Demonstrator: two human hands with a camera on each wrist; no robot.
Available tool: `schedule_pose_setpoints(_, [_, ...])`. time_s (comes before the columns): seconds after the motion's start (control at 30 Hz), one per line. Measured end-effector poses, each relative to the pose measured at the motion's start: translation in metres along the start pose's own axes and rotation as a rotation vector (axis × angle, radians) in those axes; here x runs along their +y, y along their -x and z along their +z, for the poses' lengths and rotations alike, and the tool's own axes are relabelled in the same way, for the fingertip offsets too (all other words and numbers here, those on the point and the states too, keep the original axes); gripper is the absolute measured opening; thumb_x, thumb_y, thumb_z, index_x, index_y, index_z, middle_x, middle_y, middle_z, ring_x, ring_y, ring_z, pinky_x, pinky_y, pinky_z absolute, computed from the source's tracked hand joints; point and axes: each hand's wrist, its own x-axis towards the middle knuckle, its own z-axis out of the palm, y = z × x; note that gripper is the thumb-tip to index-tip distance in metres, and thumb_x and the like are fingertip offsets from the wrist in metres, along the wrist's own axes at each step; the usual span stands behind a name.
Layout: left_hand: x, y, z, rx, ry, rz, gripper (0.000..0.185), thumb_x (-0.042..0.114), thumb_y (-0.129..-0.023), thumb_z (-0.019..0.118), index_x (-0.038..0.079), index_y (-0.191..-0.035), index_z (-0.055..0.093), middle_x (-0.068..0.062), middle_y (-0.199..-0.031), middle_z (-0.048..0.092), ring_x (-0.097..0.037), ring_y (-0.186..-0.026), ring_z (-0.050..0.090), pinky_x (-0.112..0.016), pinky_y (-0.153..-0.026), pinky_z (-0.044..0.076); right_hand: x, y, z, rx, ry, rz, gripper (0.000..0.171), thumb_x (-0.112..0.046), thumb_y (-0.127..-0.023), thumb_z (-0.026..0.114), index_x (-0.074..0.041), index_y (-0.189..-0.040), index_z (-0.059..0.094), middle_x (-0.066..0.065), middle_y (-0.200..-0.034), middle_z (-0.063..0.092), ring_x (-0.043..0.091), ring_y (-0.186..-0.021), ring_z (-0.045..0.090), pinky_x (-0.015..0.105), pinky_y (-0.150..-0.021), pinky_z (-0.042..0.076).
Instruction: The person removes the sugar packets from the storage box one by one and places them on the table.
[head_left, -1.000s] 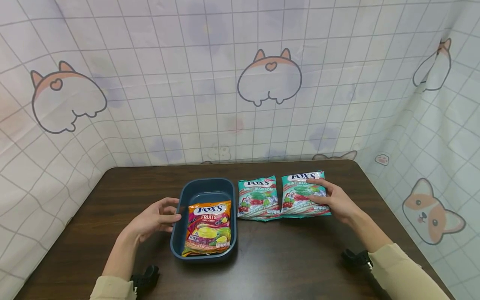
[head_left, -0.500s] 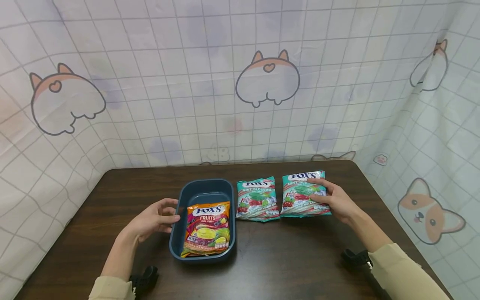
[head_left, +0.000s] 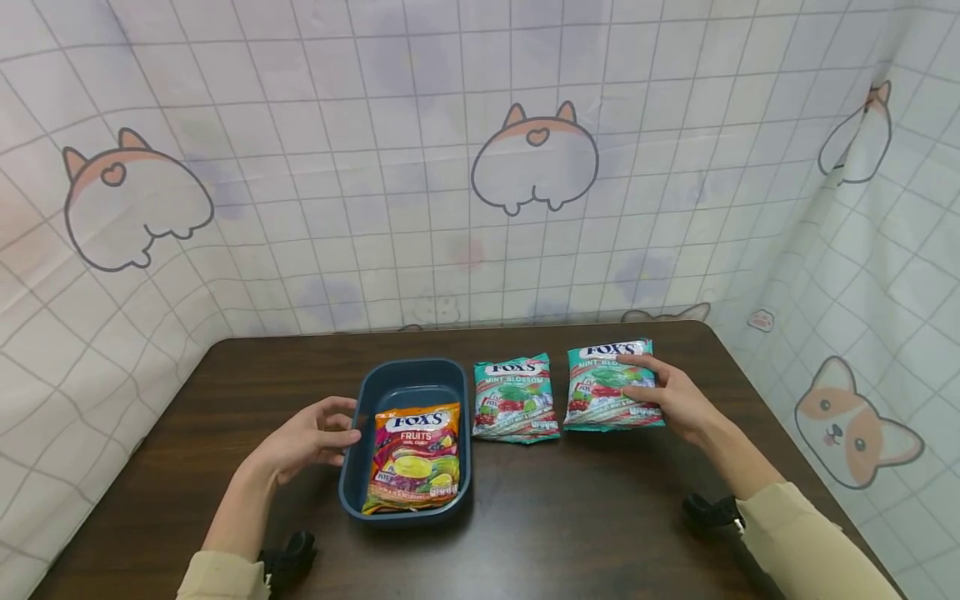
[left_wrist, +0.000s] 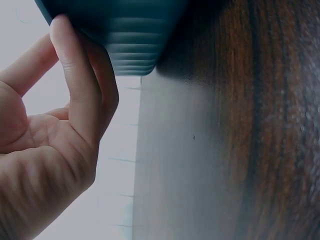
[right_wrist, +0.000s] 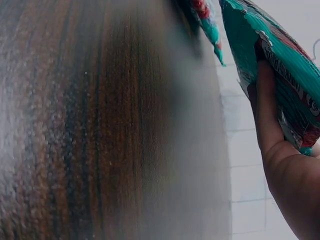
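My left hand (head_left: 315, 437) grips the left rim of a dark blue plastic container (head_left: 405, 520), with the thumb over the edge; in the left wrist view the fingers (left_wrist: 82, 85) bend against its ribbed outer wall. An orange and purple bag of Fox's Fruits candy (head_left: 415, 458) lies face up inside. On the right, my right hand (head_left: 667, 396) holds a green Fox's Mint Blossom candy bag (head_left: 596, 392) by its right side. The thumb and fingers lie across its front in the head view, while the right wrist view shows a finger along its underside (right_wrist: 295, 90).
A second green Mint Blossom bag (head_left: 513, 400) lies between the container and the held bag. Everything stands on a dark wood table (head_left: 555, 517). A white grid-patterned curtain (head_left: 420, 208) hangs behind it and along both sides.
The held Mint Blossom bag has shifted slightly right, widening the gap to the other green bag. My left hand and the container stay in place; the head view has shifted a little.
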Motion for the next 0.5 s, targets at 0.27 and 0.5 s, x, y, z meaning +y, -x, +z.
schedule_pose_setpoints(0.27, [-0.0013,-0.0009,-0.0007,-0.002,0.003,0.0,0.068,0.014,-0.098,0.073,-0.003,-0.149,0.032,-0.015,-0.11,0.057,-0.021,-0.082,0.061,-0.036,-0.075,0.06,0.0015,-0.0026,-0.0029,-0.012,0.0,0.01,0.063,-0.021,-0.101,0.069,-0.013,-0.157,0.041,0.026,-0.14,0.043,0.022,-0.097,0.065,0.034,-0.082,0.059])
schedule_pose_setpoints(0.5, [-0.0019,-0.0011,-0.0017,-0.002,-0.002,0.002,0.069,0.015,-0.097,0.074,-0.002,-0.149,0.033,-0.015,-0.11,0.058,-0.022,-0.084,0.061,-0.036,-0.076,0.06,0.0062,-0.0091,-0.0027,-0.012,0.026,0.029,0.063,-0.02,-0.1,0.07,-0.012,-0.156,0.043,0.026,-0.139,0.043,0.024,-0.097,0.064,0.033,-0.082,0.058])
